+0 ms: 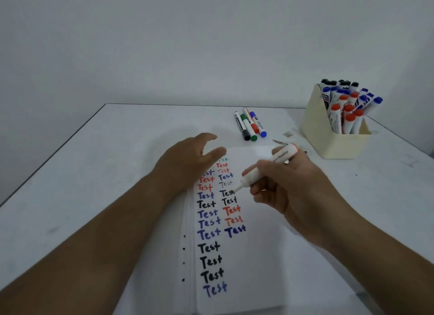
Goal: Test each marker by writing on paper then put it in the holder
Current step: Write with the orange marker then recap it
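- I see my right hand (290, 188) gripping an uncapped marker (265, 168), fingers curled round its barrel, tip just at the paper (258, 256) beside the second column of "Test" words.
- My left hand (187, 161) lies over the paper's upper left, fingers relaxed and spread, holding nothing.
- The cream holder (321, 131) stands far right on the table (94, 173), full of capped markers.
- Four capped markers (250, 125) lie together left of the holder.

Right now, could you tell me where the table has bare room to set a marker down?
Bare white table lies left of the left hand and the written paper. Crowded: between four loose markers and the cream holder.
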`<act>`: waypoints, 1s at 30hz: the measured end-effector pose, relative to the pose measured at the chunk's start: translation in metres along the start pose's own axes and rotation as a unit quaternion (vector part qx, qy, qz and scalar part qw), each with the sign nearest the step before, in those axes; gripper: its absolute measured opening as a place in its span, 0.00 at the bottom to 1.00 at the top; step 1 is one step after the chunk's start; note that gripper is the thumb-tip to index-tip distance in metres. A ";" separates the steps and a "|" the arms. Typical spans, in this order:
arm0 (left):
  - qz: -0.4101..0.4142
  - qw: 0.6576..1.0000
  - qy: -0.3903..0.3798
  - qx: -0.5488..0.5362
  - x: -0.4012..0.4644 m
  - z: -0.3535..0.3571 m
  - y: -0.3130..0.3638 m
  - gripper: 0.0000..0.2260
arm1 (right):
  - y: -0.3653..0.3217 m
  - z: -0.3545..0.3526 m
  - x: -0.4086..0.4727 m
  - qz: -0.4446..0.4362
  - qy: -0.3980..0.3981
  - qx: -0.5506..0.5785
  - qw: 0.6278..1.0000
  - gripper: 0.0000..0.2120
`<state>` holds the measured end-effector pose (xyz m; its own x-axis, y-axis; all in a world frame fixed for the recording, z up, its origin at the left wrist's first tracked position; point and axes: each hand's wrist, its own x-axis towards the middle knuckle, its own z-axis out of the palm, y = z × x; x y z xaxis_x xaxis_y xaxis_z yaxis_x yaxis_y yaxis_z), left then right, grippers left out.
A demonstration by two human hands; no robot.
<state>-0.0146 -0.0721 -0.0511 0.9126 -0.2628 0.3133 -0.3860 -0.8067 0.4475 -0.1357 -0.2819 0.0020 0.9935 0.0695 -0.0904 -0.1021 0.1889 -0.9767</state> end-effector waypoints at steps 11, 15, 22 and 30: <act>0.016 0.998 -0.010 0.057 0.005 0.007 -0.006 0.19 | 0.031 -0.005 -0.019 -0.098 -0.098 -0.209 0.968 0.08; 0.018 0.998 -0.007 0.053 0.005 0.007 -0.004 0.18 | 0.035 -0.005 -0.020 -0.096 -0.107 -0.216 0.966 0.11; 0.007 0.998 -0.015 0.052 0.006 0.007 -0.005 0.18 | 0.041 -0.004 -0.021 -0.151 -0.104 -0.336 0.924 0.09; 0.006 0.998 -0.018 0.056 0.007 0.007 -0.005 0.17 | 0.043 -0.006 -0.019 -0.155 -0.084 -0.329 0.928 0.10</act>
<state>-0.0056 -0.0739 -0.0573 0.9132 -0.2896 0.2867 -0.3808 -0.8568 0.3476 -0.1586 -0.2808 -0.0389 0.9425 0.2736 0.1922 0.2951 -0.4101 -0.8630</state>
